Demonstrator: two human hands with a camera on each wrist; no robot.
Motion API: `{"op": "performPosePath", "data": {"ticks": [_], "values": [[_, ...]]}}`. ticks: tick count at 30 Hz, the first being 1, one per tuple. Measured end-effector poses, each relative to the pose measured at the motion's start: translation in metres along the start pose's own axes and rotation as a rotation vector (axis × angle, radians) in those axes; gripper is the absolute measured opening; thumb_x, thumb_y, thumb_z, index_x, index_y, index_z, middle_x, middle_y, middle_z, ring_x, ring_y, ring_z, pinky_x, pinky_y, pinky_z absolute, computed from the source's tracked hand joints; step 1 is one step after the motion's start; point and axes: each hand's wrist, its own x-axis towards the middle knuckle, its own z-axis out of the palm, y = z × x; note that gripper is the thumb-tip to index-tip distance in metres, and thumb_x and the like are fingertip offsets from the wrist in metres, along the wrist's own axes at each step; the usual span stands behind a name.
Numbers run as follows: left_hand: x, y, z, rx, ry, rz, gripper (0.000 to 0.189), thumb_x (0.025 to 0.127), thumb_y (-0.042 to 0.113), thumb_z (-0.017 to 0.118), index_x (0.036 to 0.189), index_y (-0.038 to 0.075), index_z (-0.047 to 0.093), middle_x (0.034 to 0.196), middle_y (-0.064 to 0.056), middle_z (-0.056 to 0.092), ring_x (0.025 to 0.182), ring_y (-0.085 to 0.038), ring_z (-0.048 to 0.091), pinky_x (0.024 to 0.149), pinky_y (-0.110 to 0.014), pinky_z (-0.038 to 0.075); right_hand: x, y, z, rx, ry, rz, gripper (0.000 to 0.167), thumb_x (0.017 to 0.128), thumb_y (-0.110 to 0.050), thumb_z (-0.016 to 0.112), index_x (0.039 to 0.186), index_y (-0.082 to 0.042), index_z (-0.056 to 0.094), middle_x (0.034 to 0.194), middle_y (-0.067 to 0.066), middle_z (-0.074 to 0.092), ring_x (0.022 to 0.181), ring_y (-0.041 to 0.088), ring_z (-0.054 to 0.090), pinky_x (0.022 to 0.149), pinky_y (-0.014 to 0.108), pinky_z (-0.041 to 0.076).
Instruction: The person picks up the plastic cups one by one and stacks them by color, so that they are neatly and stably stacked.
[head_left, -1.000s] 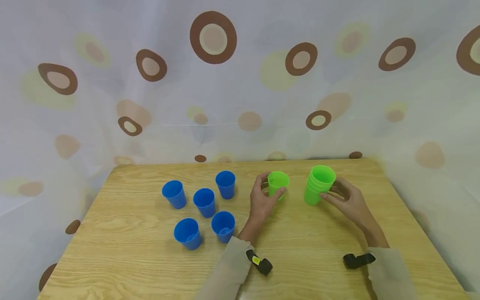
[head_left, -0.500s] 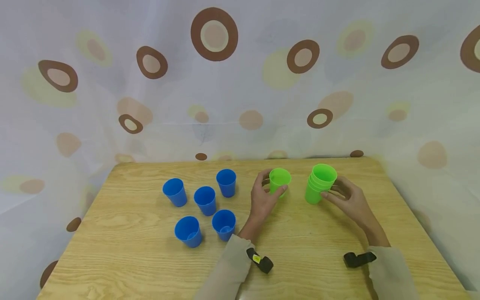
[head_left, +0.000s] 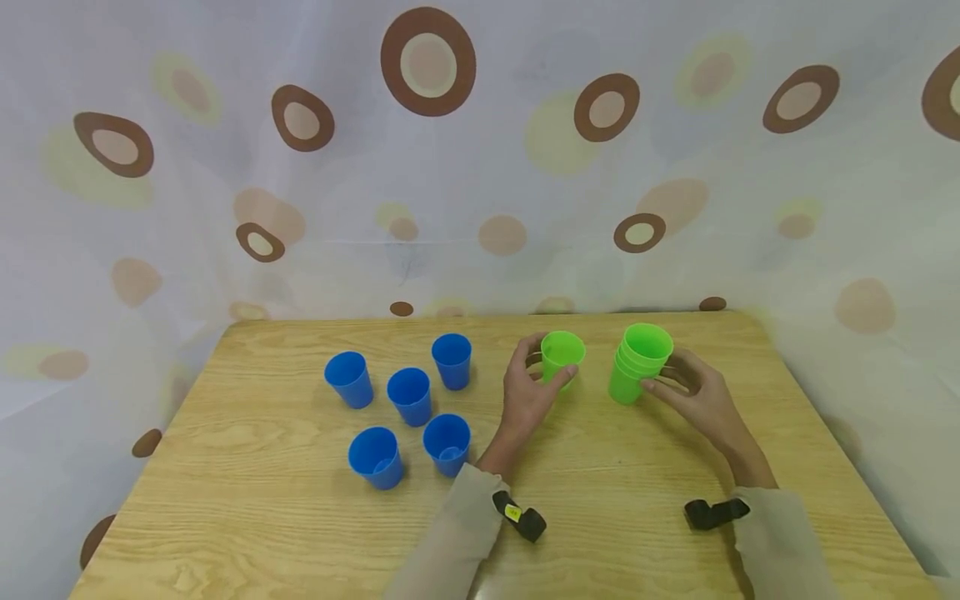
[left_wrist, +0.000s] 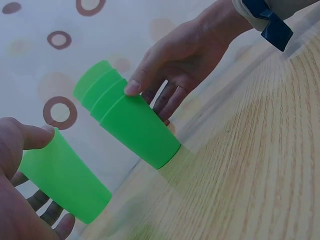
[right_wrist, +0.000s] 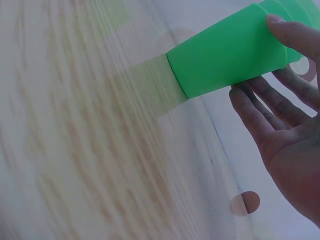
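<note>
My left hand point(head_left: 523, 397) grips a single green plastic cup point(head_left: 558, 367), thumb on the near side and fingers around the far side. In the left wrist view this green cup point(left_wrist: 70, 180) seems to be just off the table. To its right stands a stack of nested green cups point(head_left: 633, 379), upright with its base on the wood. My right hand point(head_left: 701, 406) holds the stack from the right, its thumb point(right_wrist: 290, 32) on the side below the stacked rims and its fingers behind.
Several separate blue cups point(head_left: 410, 400) stand upright on the left half of the wooden table point(head_left: 247, 517). A patterned cloth point(head_left: 330, 200) hangs behind the table and along its sides.
The single green cup in my left hand has shifted slightly up and to the right, toward the stack. My right hand and the stack stay nearly still, and the head view has tilted a little.
</note>
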Motion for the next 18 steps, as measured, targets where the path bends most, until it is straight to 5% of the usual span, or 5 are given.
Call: {"op": "performPosePath", "data": {"ticks": [18], "values": [[0.000, 0.013, -0.002, -0.022, 0.001, 0.079, 0.058, 0.091, 0.019, 0.079, 0.142, 0.005, 0.056, 0.132, -0.012, 0.061, 0.118, -0.030, 0.059, 0.095, -0.059, 0.051, 0.000, 0.002, 0.000, -0.009, -0.005, 0.014, 0.056, 0.097, -0.005, 0.072, 0.148, -0.008, 0.051, 0.142, 0.007, 0.056, 0.123, 0.008, 0.058, 0.101, 0.016, 0.047]]}}
